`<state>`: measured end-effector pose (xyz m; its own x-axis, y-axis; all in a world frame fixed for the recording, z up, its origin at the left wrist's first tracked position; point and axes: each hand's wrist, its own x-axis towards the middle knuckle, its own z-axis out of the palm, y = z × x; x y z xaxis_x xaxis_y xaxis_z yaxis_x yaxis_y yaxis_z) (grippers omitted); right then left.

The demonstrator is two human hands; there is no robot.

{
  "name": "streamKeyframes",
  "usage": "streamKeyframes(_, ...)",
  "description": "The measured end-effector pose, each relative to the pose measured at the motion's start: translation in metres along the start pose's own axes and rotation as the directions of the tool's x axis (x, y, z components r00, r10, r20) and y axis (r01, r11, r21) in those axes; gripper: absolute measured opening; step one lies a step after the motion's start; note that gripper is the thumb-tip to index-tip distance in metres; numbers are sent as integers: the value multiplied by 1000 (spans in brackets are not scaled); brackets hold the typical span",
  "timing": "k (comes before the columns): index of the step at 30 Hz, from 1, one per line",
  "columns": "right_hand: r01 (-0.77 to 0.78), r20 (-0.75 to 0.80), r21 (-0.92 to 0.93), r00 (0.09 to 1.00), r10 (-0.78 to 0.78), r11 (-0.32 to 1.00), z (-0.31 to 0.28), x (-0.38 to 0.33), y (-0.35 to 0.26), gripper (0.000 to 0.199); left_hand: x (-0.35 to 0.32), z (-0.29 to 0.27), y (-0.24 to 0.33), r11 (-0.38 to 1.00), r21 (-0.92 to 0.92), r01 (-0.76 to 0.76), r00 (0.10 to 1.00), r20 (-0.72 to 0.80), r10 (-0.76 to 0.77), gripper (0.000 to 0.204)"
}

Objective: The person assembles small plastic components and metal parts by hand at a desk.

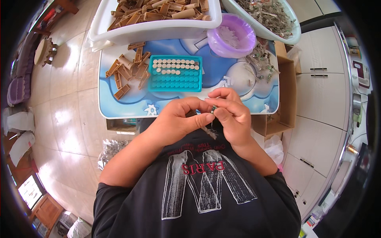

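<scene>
Both my hands meet just in front of the table's near edge, above my lap. My left hand (180, 119) pinches a small brown piece between thumb and fingers. My right hand (230, 113) holds a tiny dark metal part (214, 109) at its fingertips, pressed against the left hand's piece. A teal tray (176, 73) lies on the table beyond them, its upper rows filled with round tan pieces. Loose brown plastic pieces (127, 73) lie to its left.
A small blue and white table (119, 105) carries a white tub of brown pieces (154, 23), a purple bowl (232, 35) and a white basin of small bagged parts (266, 16). A cardboard box (283, 91) stands at the right, white cabinets beyond it.
</scene>
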<state>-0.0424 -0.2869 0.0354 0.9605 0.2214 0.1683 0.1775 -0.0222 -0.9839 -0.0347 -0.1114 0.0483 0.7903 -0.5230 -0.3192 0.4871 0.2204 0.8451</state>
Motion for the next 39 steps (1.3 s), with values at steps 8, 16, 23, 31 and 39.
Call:
streamKeyframes(8,-76,7,-1,997,76,997,1,-1,17,17,-6,-11,-7,978,-123,166,978,-108,-180,17)
streamKeyframes(16,132,42,-377,991,-125,917,4,9,10,7,-4,-16,-21,915,-387,113,981,-105,-165,19)
streamKeyframes(23,231,113,-444,973,-201,866,2,11,6,13,-5,-18,-19,926,-328,186,976,-45,-213,19)
streamKeyframes(31,335,72,-515,934,-349,789,7,6,8,18,-4,-18,-22,927,-329,178,975,-68,-211,21)
streamKeyframes(39,331,69,-516,935,-347,790,9,0,10,18,-4,-17,-24,922,-355,154,970,-124,-209,16)
